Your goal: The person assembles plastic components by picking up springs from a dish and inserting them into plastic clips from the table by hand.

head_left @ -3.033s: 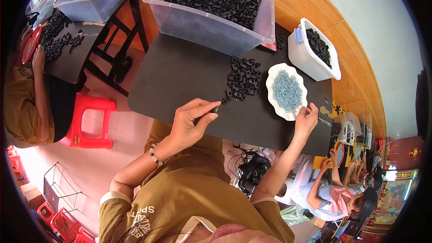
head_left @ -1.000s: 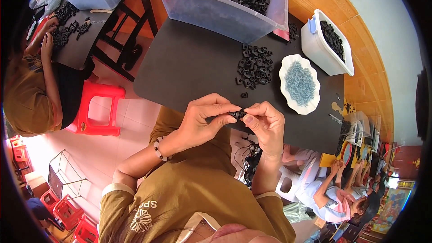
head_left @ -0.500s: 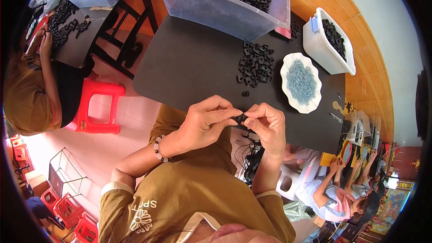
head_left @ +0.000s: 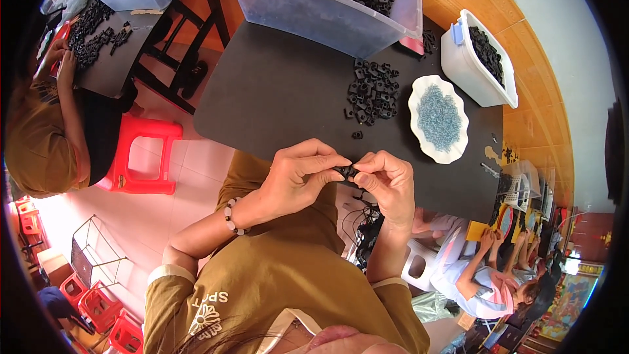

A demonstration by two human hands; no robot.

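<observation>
Black plastic part (head_left: 345, 172) pinched between two hands (head_left: 347, 180)

Single head-worn fisheye view, steeply downward, close over the hands (head_left: 341, 180) and black table (head_left: 275, 98).

Both hands meet over the table's (head_left: 275, 98) near edge: left hand (head_left: 298, 177) and right hand (head_left: 386, 180) pinch one small part (head_left: 345, 171) btwn fingertips. Loose parts pile (head_left: 372, 92) lies mid-table, w/ one stray part (head_left: 357, 135) nearer the near edge. Dish (head_left: 438, 118) sits right of pile, holding prob. tiny beads. Big bin (head_left: 327, 0) spans far edge; small tub (head_left: 478, 59) at far-right corner.
</observation>
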